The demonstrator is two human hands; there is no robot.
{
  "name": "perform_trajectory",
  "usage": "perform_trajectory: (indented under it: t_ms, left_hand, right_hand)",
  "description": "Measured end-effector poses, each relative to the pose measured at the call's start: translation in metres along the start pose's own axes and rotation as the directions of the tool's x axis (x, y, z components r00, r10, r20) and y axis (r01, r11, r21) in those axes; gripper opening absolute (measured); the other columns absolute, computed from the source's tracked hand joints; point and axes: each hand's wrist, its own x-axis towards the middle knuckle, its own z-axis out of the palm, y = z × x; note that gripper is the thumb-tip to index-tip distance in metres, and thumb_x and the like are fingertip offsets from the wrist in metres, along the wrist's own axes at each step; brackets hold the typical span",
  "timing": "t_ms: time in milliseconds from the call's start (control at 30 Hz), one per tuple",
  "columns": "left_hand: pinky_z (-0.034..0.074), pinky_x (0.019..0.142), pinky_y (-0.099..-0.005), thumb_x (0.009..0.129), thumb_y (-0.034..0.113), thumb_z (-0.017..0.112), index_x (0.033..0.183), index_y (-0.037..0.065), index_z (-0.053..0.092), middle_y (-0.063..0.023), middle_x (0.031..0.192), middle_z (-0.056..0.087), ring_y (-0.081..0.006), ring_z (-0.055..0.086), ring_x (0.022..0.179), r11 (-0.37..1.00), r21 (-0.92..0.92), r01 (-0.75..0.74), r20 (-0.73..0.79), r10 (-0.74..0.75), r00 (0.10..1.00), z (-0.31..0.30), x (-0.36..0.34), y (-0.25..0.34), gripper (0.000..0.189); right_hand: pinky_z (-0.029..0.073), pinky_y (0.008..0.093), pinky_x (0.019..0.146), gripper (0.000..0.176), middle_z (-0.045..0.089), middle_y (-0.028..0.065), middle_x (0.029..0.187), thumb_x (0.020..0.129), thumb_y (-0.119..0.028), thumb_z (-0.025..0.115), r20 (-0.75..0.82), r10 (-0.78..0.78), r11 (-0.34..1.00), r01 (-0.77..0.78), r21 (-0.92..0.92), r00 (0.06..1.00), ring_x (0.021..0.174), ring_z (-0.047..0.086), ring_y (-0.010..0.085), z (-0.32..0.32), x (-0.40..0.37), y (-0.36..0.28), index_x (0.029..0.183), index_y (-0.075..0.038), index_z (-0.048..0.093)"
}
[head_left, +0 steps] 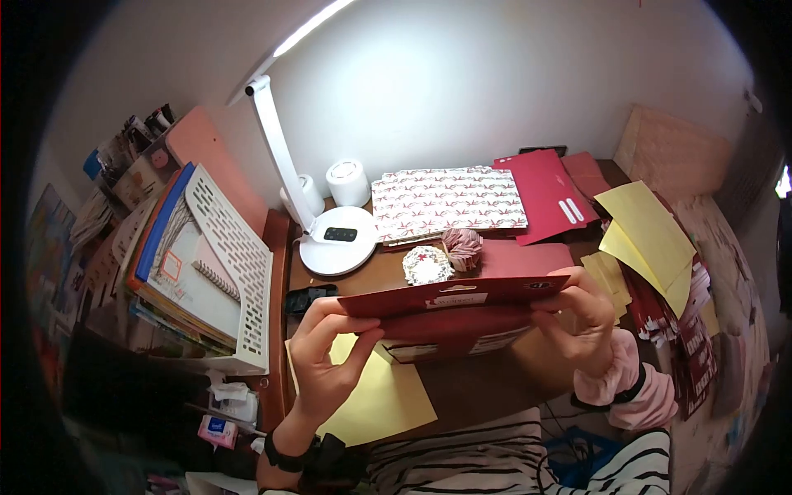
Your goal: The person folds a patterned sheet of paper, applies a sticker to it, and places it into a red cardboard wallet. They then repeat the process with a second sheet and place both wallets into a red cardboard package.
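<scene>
- head view: the left hand point(326, 355) and the right hand point(582, 322) hold a red folded card point(450, 309) between them, lifted above the tabletop point(474, 388) near its front edge.
- the left hand is closed on the card's left end, thumb and fingertips pinching the fold; the right hand is closed on the right end, fingers curled over the top edge.
- the card lies roughly level, its long fold up, with a white label showing on its face.
- under the left hand, a yellow sheet point(388, 404) lies flat at the tabletop's front edge.
- behind the card, toward the middle, sit a round patterned paper piece point(426, 266) and a small patterned paper ball point(462, 247), just beside each other.
- a white desk lamp point(334, 239) stands at the back left, its arm rising up and away.
- a patterned sheet point(445, 202) lies along the back edge, with red folders point(549, 194) touching its right side.
- more yellow sheets point(648, 231) overlap at the right edge.
- a white file rack point(235, 272) with notebooks stands off the left edge.
</scene>
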Motion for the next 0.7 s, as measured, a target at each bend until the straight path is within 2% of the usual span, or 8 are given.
perform_trajectory:
  t_ms: [133, 233, 333, 400, 433, 500, 633, 700]
  left_hand:
    - [0.052, 0.08, -0.0304, 0.077, -0.007, 0.078, 0.092, -0.001, 0.069, -0.0106, 0.097, 0.067, -0.0211, 0.066, 0.089, 0.999, 0.014, -0.032, -0.038, 0.033, 0.999, 0.006, 0.002, 0.001, 0.018]
    - [0.05, 0.077, -0.028, 0.079, -0.01, 0.075, 0.091, -0.002, 0.067, -0.0096, 0.089, 0.067, -0.0184, 0.064, 0.084, 0.996, -0.079, 0.049, -0.035, -0.052, 0.998, 0.008, 0.0, 0.001, 0.016]
    - [0.049, 0.076, -0.0279, 0.079, -0.01, 0.075, 0.09, -0.002, 0.067, -0.0088, 0.088, 0.066, -0.0168, 0.062, 0.082, 0.988, -0.138, 0.071, -0.054, -0.08, 0.995, 0.011, 0.0, 0.001, 0.016]
    - [0.049, 0.076, -0.0272, 0.08, -0.01, 0.075, 0.093, -0.002, 0.064, -0.0077, 0.089, 0.064, -0.0157, 0.061, 0.082, 0.992, -0.115, 0.046, -0.044, -0.051, 0.998, 0.011, -0.002, -0.001, 0.019]
    - [0.049, 0.077, -0.0264, 0.081, -0.01, 0.075, 0.096, -0.001, 0.061, -0.0065, 0.09, 0.062, -0.0147, 0.06, 0.083, 0.996, -0.092, 0.022, -0.032, -0.025, 0.999, 0.011, -0.003, -0.002, 0.023]
    - [0.048, 0.079, -0.0259, 0.081, -0.01, 0.075, 0.101, 0.001, 0.056, -0.0056, 0.094, 0.06, -0.0141, 0.059, 0.085, 0.988, -0.151, 0.031, -0.078, -0.043, 0.996, 0.016, -0.007, -0.004, 0.03]
    - [0.047, 0.086, -0.0251, 0.083, -0.011, 0.074, 0.113, 0.006, 0.043, -0.0037, 0.104, 0.053, -0.0126, 0.057, 0.091, 0.961, -0.268, 0.065, -0.107, -0.096, 0.99, 0.017, -0.012, -0.014, 0.046]
    - [0.048, 0.088, -0.0256, 0.083, -0.011, 0.074, 0.116, 0.006, 0.043, -0.0041, 0.105, 0.054, -0.0124, 0.058, 0.093, 0.956, -0.285, 0.075, -0.091, -0.105, 0.99, 0.015, -0.013, -0.016, 0.048]
  right_hand:
    - [0.052, 0.0296, 0.08, 0.02, 0.07, 0.0118, 0.097, 0.074, 0.008, 0.076, 0.02, 0.049, 0.995, -0.051, 0.089, 0.999, 0.088, 0.07, 0.0213, 0.001, -0.005, 0.003, 0.092, 0.002, 0.071]
    - [0.052, 0.0291, 0.08, 0.018, 0.072, 0.0111, 0.096, 0.075, 0.008, 0.077, 0.006, 0.101, 0.984, -0.101, 0.15, 0.995, 0.087, 0.07, 0.0183, 0.001, -0.01, 0.007, 0.09, 0.002, 0.07]
    - [0.052, 0.0282, 0.082, 0.026, 0.072, 0.0104, 0.099, 0.077, 0.009, 0.076, 0.055, 0.067, 0.984, -0.075, 0.164, 0.996, 0.089, 0.069, 0.0163, 0.0, -0.015, 0.009, 0.1, 0.002, 0.068]
    - [0.051, 0.0273, 0.083, 0.04, 0.071, 0.0104, 0.1, 0.079, 0.011, 0.074, -0.058, 0.105, 0.965, -0.087, 0.247, 0.993, 0.091, 0.068, 0.0156, 0.004, -0.018, 0.008, 0.115, 0.0, 0.061]
    - [0.051, 0.0273, 0.083, 0.04, 0.071, 0.0104, 0.1, 0.079, 0.011, 0.074, -0.059, 0.103, 0.966, -0.086, 0.245, 0.993, 0.091, 0.068, 0.0156, 0.006, -0.018, 0.009, 0.115, 0.0, 0.061]
    - [0.051, 0.0267, 0.084, 0.051, 0.07, 0.01, 0.101, 0.081, 0.011, 0.073, -0.068, 0.199, 0.889, -0.151, 0.431, 0.978, 0.09, 0.067, 0.0148, 0.01, -0.016, 0.01, 0.127, -0.001, 0.054]
    - [0.051, 0.0268, 0.085, 0.041, 0.07, 0.0091, 0.1, 0.081, 0.009, 0.073, 0.0, 0.241, 0.915, -0.227, 0.333, 0.971, 0.092, 0.067, 0.0144, 0.002, -0.005, -0.003, 0.119, 0.0, 0.059]
    - [0.052, 0.0289, 0.088, 0.029, 0.07, 0.01, 0.103, 0.083, 0.007, 0.073, 0.156, 0.159, 0.948, -0.195, 0.254, 0.975, 0.097, 0.067, 0.016, -0.003, -0.007, 0.008, 0.11, 0.001, 0.064]
